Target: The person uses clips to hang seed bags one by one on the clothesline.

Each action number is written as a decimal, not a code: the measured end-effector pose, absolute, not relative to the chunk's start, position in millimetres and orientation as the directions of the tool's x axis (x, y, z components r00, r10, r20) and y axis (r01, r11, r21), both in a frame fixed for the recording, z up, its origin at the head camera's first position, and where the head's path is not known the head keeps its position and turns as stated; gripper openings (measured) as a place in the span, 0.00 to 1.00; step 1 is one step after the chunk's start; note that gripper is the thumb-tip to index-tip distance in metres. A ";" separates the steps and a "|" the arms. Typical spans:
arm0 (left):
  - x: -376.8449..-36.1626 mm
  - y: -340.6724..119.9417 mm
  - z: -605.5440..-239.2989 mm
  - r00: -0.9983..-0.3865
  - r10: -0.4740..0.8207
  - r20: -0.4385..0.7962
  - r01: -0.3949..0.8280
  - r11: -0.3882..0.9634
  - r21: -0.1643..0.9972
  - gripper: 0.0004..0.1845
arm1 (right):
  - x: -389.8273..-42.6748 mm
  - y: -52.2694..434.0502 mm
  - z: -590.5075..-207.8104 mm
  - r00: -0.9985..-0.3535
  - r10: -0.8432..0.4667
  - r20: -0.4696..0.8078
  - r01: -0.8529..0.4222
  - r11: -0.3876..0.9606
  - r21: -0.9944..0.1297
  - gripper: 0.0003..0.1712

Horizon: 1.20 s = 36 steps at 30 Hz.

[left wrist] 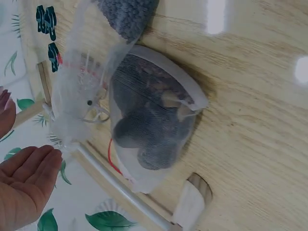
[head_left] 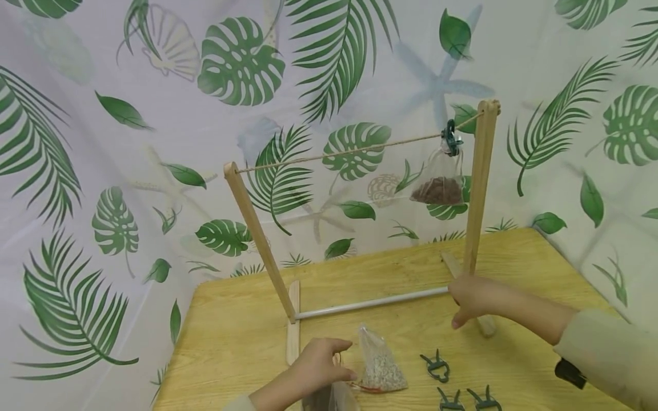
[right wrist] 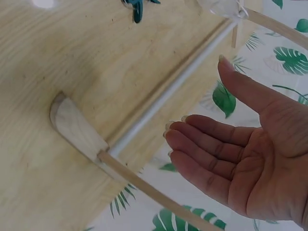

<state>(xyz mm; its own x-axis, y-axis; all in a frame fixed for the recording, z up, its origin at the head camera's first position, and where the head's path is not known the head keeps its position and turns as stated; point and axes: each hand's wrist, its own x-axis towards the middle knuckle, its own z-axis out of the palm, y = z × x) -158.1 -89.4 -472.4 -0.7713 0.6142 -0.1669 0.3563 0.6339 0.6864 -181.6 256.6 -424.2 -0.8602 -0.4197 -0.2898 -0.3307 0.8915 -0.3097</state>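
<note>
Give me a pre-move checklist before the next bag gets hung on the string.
1. Left hand at the mesh bag of pale grains: ok, fingers beside it, not gripping.
2. Right hand empty: ok, palm open near the rack's right post.
3. Spare green clips within reach: ok, on the table.
4. String free: ok, only one clipped bag at the right end.
5. Rack stable: cannot tell.

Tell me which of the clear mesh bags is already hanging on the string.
The clear bag of brown filling, clipped by a green clip near the right wooden post; the pale-filled bag lies on the table.
</note>
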 end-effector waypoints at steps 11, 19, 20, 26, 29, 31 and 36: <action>-159.6 -115.6 -496.2 -0.757 0.615 -0.221 0.260 0.594 0.761 0.26 | -171.0 226.1 -470.9 -0.859 -0.373 -0.352 -0.259 0.908 -0.329 0.23; -155.0 -126.7 -511.0 -0.806 0.533 -0.256 0.071 0.516 0.853 0.24 | -165.1 211.1 -492.7 -0.862 -0.319 -0.394 -0.163 0.911 -0.380 0.25; -154.2 -126.5 -513.0 -0.812 0.519 -0.267 0.047 0.514 0.857 0.23 | -164.8 209.6 -494.5 -0.863 -0.312 -0.398 -0.152 0.911 -0.383 0.25; -144.8 -125.8 -524.5 -0.798 0.510 -0.321 -0.079 0.439 0.895 0.18 | -162.0 202.5 -509.9 -0.851 -0.302 -0.429 -0.135 0.917 -0.376 0.27; -141.2 -125.1 -529.0 -0.768 0.546 -0.335 -0.117 0.395 0.911 0.14 | -161.5 199.6 -516.8 -0.862 -0.276 -0.425 -0.131 0.931 -0.340 0.28; -138.9 -124.7 -531.8 -0.755 0.551 -0.355 -0.140 0.394 0.909 0.12 | -162.1 197.2 -519.8 -0.872 -0.257 -0.415 -0.136 0.945 -0.298 0.29; -136.0 -123.6 -537.5 -0.741 0.543 -0.395 -0.162 0.426 0.890 0.12 | -164.7 192.1 -524.7 -0.882 -0.239 -0.405 -0.146 0.958 -0.249 0.29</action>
